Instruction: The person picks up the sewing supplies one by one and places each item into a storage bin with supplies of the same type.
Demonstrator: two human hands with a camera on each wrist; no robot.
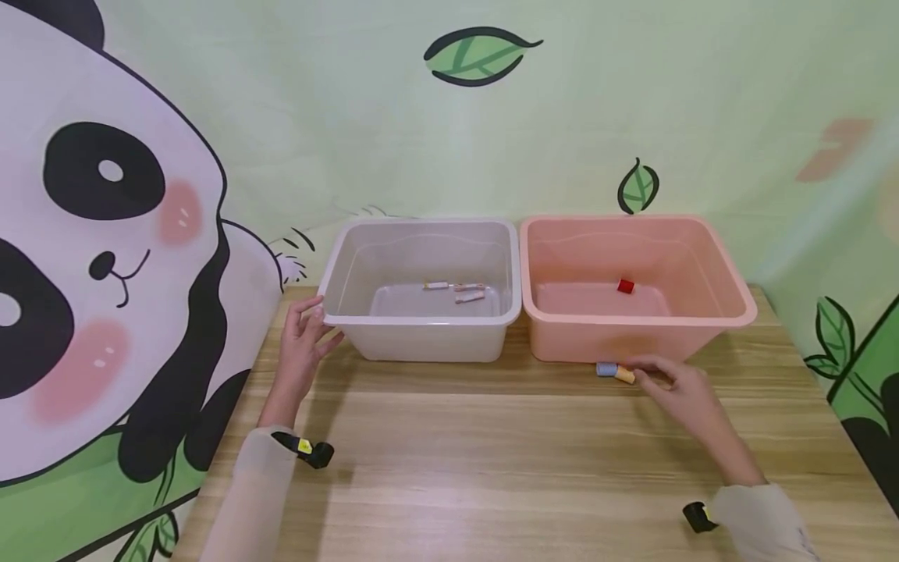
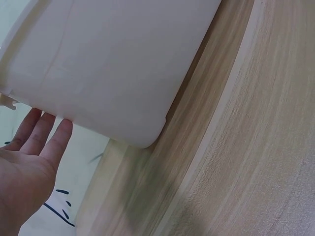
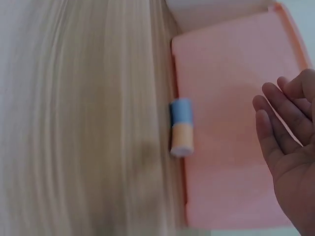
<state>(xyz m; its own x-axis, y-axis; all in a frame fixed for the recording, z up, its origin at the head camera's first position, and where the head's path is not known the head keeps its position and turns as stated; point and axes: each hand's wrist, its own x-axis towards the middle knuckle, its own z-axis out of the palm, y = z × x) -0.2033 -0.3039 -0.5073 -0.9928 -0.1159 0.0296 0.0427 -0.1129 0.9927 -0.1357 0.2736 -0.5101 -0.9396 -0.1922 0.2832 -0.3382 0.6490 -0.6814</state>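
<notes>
1. Wooden table (image 1: 506,468), nearest surface.
2. Right hand (image 1: 684,394): fingers loosely extended, held close together, pinching nothing; right wrist view shows a gap to the cylinder.
3. Blue-and-orange cylinder (image 1: 615,371): on its side on table, at foot of pink tub's front wall, just beside right fingertips in head view.
4. Left hand (image 1: 300,343): fingers spread, tips touching gray tub near its front-left corner.
5. Gray tub (image 1: 421,341), pink tub (image 1: 583,341): side by side.
6. Inside: three small pale sticks (image 1: 469,297) in gray, red piece (image 1: 626,286) in pink.
7. Panda backdrop (image 1: 365,117) behind.
</notes>
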